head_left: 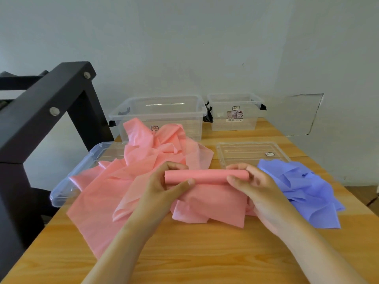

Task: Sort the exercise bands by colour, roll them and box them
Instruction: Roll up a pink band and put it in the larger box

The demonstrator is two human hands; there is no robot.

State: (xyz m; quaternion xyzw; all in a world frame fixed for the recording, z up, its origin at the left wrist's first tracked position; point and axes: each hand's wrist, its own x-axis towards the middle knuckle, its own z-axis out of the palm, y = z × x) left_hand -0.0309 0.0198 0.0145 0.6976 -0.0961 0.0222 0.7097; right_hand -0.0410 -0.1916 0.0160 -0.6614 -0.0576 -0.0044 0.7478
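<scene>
Left grip (pixel 164 190) and right grip (pixel 257 188) each clasp an end of the smooth, tube-shaped pink roll (pixel 207 174).

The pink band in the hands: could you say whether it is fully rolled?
Partly rolled: left hand and right hand grip a tight roll; its tail spreads below.

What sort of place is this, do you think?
Probably a plain workroom or storage room, not certain: a wooden table by a bare painted wall, two clear plastic boxes set out at the back, and a heavy black metal frame at the left.
</scene>
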